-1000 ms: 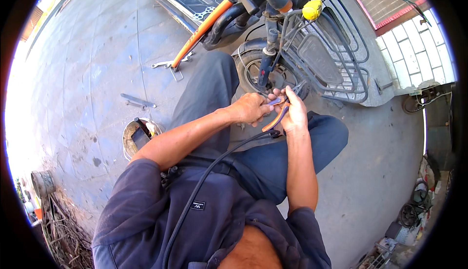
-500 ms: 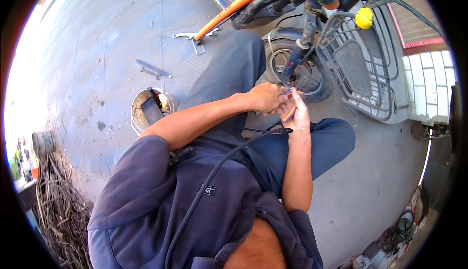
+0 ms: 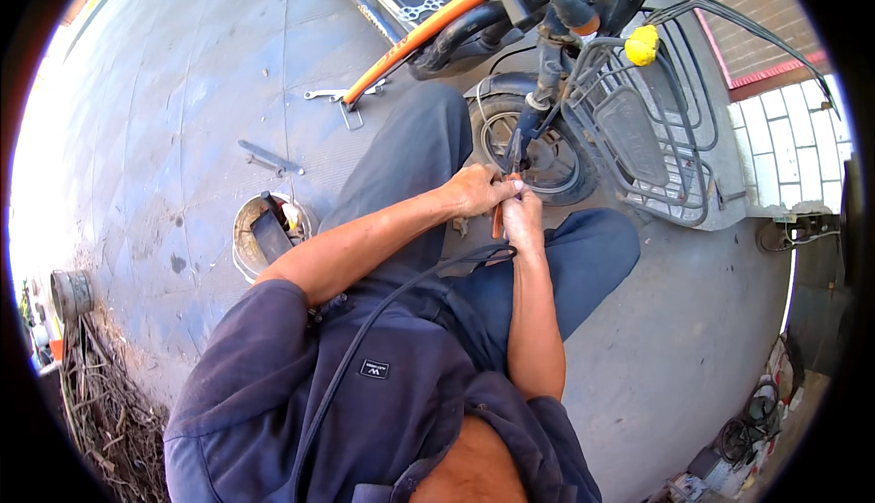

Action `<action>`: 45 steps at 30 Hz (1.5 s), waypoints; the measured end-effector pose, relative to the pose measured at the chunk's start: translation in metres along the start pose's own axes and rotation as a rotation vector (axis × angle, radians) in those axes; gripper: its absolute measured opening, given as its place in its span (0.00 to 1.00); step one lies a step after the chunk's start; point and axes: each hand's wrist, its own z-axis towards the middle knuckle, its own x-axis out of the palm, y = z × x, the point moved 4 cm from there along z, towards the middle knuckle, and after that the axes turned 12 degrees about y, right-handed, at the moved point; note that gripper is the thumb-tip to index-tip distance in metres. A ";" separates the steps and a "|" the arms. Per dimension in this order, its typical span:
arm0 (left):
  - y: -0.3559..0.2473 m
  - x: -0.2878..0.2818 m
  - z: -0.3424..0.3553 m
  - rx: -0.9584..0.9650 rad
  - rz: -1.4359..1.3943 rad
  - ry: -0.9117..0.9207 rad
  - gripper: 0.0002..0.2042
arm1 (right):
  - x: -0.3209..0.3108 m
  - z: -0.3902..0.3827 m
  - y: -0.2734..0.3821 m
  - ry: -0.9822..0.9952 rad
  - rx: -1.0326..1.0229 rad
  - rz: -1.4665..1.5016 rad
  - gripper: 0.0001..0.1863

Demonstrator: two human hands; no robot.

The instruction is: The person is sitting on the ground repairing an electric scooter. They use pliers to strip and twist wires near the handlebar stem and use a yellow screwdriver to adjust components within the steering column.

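Observation:
My right hand (image 3: 523, 219) is closed around a pair of orange-handled pliers (image 3: 498, 221), whose jaws appear to point away from me at the front wheel (image 3: 538, 152) of a two-wheeler. Against it, my left hand (image 3: 476, 190) has its fingers curled in, the thumb touching the pliers. Whatever the left fingers grip is too small or hidden to make out. Both hands are above my lap, between my bent knees. A black cable (image 3: 401, 286) runs over my shirt and ends in a loop by my right wrist.
The two-wheeler's orange frame bar (image 3: 415, 43) and black wire basket (image 3: 638, 134) lie ahead. On the left are a bucket (image 3: 239, 246) with tools, a grey bar-shaped tool (image 3: 270, 157) and a spanner (image 3: 326, 95). Sticks (image 3: 105, 384) are piled at lower left.
My right hand has turned the pliers: their handles now point back toward me and the jaws away. Both hands sit closer together. The whole view has shifted slightly.

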 end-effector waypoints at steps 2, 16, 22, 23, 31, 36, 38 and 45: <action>0.000 0.004 0.004 -0.010 -0.096 0.040 0.31 | 0.000 0.005 -0.008 -0.052 -0.086 -0.025 0.10; 0.021 0.000 -0.005 0.020 -0.976 0.046 0.15 | 0.024 -0.035 0.032 0.183 -0.252 -0.215 0.28; 0.015 -0.026 -0.012 0.063 -1.092 -0.058 0.12 | -0.002 -0.025 0.039 0.019 -0.259 -0.171 0.18; 0.018 -0.029 -0.012 0.046 -1.101 -0.064 0.12 | -0.006 -0.023 0.039 0.007 -0.228 -0.180 0.18; 0.032 -0.037 -0.014 -0.044 -1.031 -0.104 0.13 | -0.006 0.010 0.020 0.142 -0.149 0.099 0.17; 0.024 -0.052 -0.027 -0.009 -1.025 -0.172 0.13 | -0.008 0.009 0.031 0.220 -0.173 0.204 0.17; 0.019 -0.057 -0.033 0.027 -1.042 -0.173 0.13 | -0.007 0.011 0.032 0.258 -0.174 0.178 0.16; 0.004 -0.064 -0.056 0.090 -1.012 -0.210 0.15 | 0.000 0.016 0.041 0.370 -0.174 0.006 0.16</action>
